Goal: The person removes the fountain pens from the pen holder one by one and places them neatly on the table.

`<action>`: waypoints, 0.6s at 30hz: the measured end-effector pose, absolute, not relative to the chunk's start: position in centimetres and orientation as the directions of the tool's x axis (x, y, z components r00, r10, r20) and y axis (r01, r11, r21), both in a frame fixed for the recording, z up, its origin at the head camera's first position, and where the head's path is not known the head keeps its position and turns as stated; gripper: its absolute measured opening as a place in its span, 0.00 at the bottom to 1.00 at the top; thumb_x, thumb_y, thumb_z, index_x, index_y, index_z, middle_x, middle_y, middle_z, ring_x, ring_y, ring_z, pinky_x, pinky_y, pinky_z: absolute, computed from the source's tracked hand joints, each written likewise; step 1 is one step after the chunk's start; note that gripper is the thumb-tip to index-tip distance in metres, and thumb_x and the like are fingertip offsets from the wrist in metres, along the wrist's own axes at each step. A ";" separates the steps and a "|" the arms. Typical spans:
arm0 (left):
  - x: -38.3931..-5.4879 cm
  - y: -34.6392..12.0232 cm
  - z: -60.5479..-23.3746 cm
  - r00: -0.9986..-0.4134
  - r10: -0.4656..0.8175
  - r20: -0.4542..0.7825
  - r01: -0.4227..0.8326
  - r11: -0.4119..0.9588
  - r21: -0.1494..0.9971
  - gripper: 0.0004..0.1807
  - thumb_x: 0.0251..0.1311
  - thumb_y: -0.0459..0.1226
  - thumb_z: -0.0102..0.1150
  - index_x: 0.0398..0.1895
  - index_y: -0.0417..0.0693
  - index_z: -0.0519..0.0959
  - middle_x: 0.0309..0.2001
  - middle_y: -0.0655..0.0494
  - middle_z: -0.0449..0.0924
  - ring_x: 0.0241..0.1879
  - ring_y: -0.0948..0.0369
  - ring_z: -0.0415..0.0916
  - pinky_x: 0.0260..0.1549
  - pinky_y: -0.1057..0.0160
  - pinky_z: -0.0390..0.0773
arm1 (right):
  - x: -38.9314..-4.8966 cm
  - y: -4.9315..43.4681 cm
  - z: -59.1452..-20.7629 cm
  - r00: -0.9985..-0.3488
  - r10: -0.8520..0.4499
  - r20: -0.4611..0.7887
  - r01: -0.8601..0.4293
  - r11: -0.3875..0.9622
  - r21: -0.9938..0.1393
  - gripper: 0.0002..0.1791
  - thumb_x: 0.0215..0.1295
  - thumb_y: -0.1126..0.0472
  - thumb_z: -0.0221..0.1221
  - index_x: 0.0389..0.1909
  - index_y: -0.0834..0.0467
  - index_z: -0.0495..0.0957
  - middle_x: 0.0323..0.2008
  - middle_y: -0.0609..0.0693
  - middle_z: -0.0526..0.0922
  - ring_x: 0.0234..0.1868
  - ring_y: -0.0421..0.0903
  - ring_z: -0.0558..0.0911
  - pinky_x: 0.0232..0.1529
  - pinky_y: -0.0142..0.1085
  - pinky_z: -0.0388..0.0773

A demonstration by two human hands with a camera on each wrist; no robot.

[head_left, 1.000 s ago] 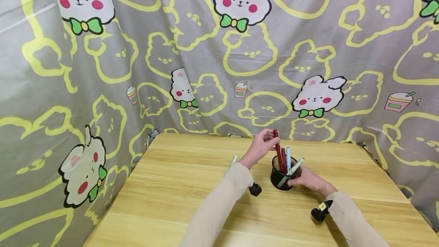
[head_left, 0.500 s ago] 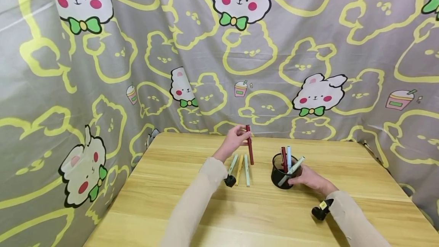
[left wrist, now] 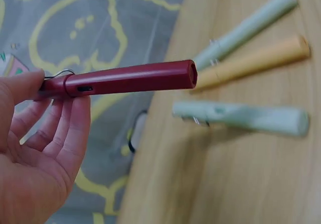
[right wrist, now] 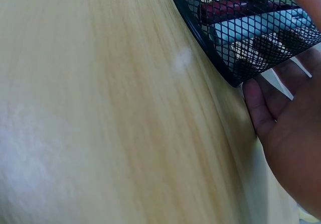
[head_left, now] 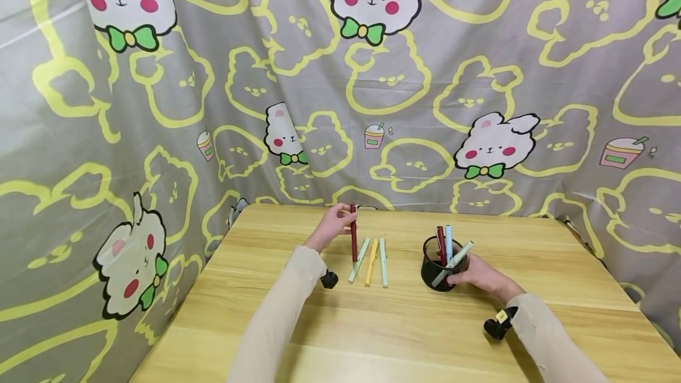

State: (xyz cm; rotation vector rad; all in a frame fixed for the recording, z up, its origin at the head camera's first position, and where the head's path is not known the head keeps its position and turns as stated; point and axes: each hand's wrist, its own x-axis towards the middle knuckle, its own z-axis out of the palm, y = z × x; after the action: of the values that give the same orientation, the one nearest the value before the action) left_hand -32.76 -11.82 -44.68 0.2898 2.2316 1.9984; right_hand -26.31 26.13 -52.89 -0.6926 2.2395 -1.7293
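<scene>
Left grip [head_left: 330, 226] pinches a red pen [head_left: 354, 246], most of it hanging below; right grip [head_left: 486, 279] holds a mesh cup [head_left: 428, 270].

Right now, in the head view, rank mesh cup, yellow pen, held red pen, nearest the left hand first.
1. Held red pen: in the left hand
2. Yellow pen: to the right, on the table
3. Mesh cup: farther right
</scene>
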 end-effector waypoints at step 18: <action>-32.7 -14.2 -48.4 -0.982 0.152 -0.111 -0.078 0.210 0.975 0.07 0.64 0.31 0.55 0.41 0.35 0.71 0.32 0.47 0.75 0.29 0.55 0.80 0.42 0.48 0.80 | -26.3 26.1 -52.9 -0.852 -0.509 0.121 -0.246 0.187 -0.951 0.47 0.52 0.71 0.67 0.68 0.74 0.49 0.60 0.75 0.64 0.53 0.33 0.72 0.52 0.22 0.66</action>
State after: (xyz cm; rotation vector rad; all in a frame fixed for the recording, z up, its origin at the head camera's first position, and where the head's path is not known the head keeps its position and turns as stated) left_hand -32.65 -14.16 -48.41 0.0711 2.2951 1.8662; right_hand -26.29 26.13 -52.88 -0.7267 2.2375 -1.7255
